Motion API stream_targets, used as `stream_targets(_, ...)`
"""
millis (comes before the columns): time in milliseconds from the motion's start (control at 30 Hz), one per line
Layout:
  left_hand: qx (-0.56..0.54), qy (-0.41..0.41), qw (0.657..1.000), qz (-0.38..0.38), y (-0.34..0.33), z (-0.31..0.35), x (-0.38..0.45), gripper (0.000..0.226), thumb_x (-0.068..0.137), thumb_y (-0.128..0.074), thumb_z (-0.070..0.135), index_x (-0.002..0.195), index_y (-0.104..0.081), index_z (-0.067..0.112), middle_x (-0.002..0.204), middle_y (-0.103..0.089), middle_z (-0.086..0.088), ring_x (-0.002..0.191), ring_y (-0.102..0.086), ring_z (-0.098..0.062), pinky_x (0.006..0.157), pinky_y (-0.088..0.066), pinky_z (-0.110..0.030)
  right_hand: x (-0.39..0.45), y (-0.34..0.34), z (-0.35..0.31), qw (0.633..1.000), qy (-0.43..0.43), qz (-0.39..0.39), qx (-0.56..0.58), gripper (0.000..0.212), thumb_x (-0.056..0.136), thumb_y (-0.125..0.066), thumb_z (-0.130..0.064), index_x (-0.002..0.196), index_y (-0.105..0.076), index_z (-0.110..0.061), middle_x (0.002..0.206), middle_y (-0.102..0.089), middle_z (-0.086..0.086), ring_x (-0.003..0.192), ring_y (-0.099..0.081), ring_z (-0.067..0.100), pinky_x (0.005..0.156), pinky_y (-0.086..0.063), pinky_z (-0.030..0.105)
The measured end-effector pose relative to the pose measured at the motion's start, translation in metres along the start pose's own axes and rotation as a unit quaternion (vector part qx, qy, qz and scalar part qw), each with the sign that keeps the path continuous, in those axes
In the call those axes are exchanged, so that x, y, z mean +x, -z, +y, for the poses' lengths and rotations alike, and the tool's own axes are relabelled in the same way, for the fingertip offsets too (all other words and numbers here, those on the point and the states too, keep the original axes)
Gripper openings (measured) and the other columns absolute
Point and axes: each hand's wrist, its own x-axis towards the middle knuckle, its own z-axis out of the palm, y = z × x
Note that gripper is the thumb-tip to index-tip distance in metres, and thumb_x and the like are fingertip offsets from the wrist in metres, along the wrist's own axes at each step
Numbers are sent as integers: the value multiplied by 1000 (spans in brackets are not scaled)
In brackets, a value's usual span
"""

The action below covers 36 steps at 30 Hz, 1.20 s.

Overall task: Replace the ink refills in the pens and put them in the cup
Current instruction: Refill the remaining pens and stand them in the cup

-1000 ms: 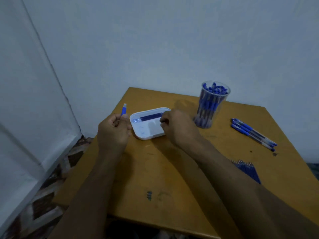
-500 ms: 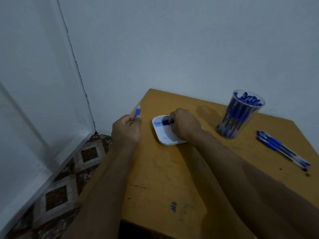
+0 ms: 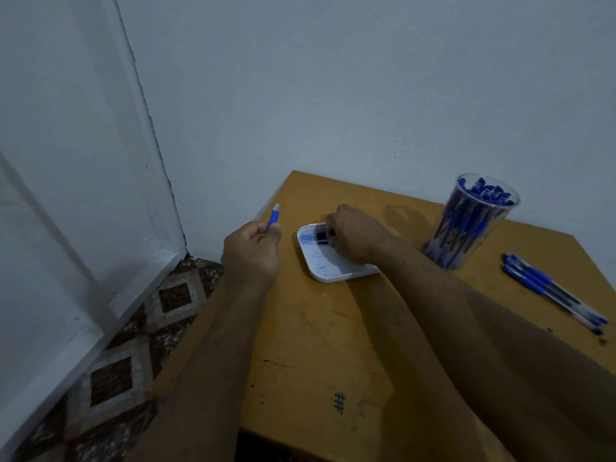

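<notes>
Presently the left grip [image 3: 251, 245] pinches a blue pen [image 3: 274, 217] upright off the counter [image 3: 300, 328] edge, while the right grip [image 3: 350, 238] curls into the white tray [image 3: 328, 271], seemingly on a dark refill [image 3: 320, 235]. Next: thread it into the pen, then the cup [image 3: 466, 225].

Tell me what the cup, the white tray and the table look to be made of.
Cup: clear glass or plastic, can't tell which; the pens show through its wall. White tray: looks like smooth moulded plastic, with rounded corners and a raised rim. Table: apparently wood or laminate, matte yellowish-brown, scuffed and ink-marked.
</notes>
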Motion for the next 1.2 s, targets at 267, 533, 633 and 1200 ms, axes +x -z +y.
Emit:
stream_targets(267,-47,-68,997,5,-7,14,-10,15,99,-63,35,87,-70,31,81,-71,-7,77,-67,-31,73,-60,-49,-43,21,-1,999,-11,36,32,16,102,-55,-21,114,-51,-30,104,-49,-1,84,-43,13,72,-37,31)
stream_targets(533,-62,-113,987,-100,-37,18,-42,14,102,-61,28,102,-72,20,72,-71,-3,55,-58,-11,54,-49,-30,-124,50,33,977,0,78,197,30,96,-63,-3,119,-75,-18,104,-75,-4,89,-59,0,73,-43,1)
stream_targets(633,-55,-130,980,-140,-54,19,-60,13,101,-62,23,102,-73,16,67,-69,0,51,-55,-6,53,-48,-29,-151,41,50,958,-51,174,220,20,91,-73,-12,109,-77,-22,101,-74,-8,86,-61,0,79,-52,13)
stream_targets(1200,29,-248,891,-378,-100,4,-141,13,100,-64,29,106,-73,36,75,-67,-4,71,-64,-29,63,-55,-48,-248,0,87,750,-180,306,558,13,107,-48,-18,106,-57,-8,82,-77,6,71,-75,22,60,-62,38)
